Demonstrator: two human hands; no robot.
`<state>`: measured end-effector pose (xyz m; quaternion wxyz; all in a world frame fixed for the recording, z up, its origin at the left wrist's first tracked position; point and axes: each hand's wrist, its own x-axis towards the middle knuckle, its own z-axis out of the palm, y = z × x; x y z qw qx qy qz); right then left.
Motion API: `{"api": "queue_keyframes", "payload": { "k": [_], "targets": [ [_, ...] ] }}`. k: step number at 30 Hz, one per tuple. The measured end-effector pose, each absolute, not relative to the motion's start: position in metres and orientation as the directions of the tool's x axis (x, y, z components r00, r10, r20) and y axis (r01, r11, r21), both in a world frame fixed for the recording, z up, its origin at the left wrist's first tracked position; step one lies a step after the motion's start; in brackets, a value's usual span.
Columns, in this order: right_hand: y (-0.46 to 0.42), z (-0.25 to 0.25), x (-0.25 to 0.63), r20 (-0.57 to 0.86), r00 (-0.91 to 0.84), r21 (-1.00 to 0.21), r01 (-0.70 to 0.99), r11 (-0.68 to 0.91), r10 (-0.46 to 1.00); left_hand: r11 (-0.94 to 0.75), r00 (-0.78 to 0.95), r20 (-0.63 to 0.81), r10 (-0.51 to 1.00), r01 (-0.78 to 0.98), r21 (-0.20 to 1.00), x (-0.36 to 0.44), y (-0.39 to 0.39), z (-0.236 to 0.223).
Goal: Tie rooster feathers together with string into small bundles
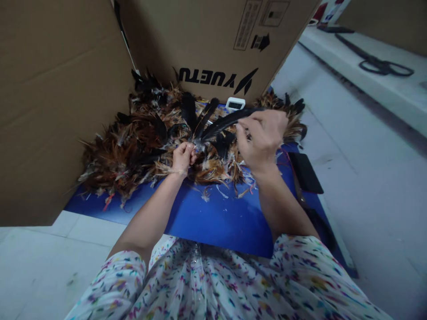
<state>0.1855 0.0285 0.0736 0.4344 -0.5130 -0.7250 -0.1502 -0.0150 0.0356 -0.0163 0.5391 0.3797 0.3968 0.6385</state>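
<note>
My left hand (183, 158) is closed, pinching the quill ends of a small bunch of long black feathers (213, 124) that fan up and to the right. My right hand (263, 138) is closed in a pinch on one of those black feathers near its far end. Both hands hover over a heap of brown and black feathers (133, 142) lying on a blue sheet (216, 218).
Tall cardboard boxes (50, 102) stand to the left and behind the heap. A small white device (235, 104) sits at the back of the feathers. A black flat object (305, 172) lies on the sheet's right edge. Large scissors (380, 64) rest on a far ledge.
</note>
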Motion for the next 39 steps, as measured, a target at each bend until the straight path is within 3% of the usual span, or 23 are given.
{"api": "queue_keyframes", "payload": {
  "k": [2, 4, 7, 11, 15, 22, 29, 36, 39],
  "targets": [
    [0.023, 0.067, 0.170, 0.737, -0.149, -0.293, 0.808, 0.510, 0.659, -0.111, -0.141, 0.058, 0.988, -0.402, 0.909, -0.014, 0.035, -0.015],
    [0.024, 0.055, 0.156, 0.606, -0.206, -0.456, 0.701, 0.548, 0.768, -0.118, -0.140, 0.069, 0.988, -0.382, 0.916, -0.012, 0.034, -0.015],
    [0.032, 0.035, 0.144, 0.348, -0.196, -0.755, 0.521, 0.398, 0.917, -0.128, -0.116, 0.097, 0.988, -0.302, 0.945, -0.009, 0.031, -0.016],
    [0.044, 0.021, 0.138, 0.175, -0.160, -0.942, 0.259, 0.212, 0.972, -0.173, -0.073, 0.163, 0.984, -0.168, 0.970, -0.007, 0.027, -0.019],
    [0.046, 0.020, 0.136, 0.156, -0.152, -0.976, 0.130, 0.176, 0.976, -0.200, -0.017, 0.200, 0.980, -0.099, 0.975, -0.006, 0.027, -0.021],
    [0.045, 0.019, 0.136, 0.187, -0.147, -0.976, 0.084, 0.201, 0.971, -0.181, 0.027, 0.185, 0.982, -0.114, 0.977, -0.008, 0.027, -0.021],
    [0.045, 0.022, 0.138, 0.175, -0.162, -0.970, 0.142, 0.198, 0.971, -0.190, 0.044, 0.195, 0.980, -0.103, 0.976, -0.010, 0.026, -0.019],
    [0.043, 0.021, 0.139, 0.153, -0.178, -0.959, 0.209, 0.189, 0.972, -0.274, 0.037, 0.272, 0.962, 0.109, 0.955, -0.008, 0.021, -0.015],
    [0.042, 0.023, 0.140, 0.145, -0.188, -0.952, 0.241, 0.189, 0.971, -0.220, 0.065, 0.218, 0.974, 0.020, 0.975, -0.007, 0.019, -0.013]
  ]
}}
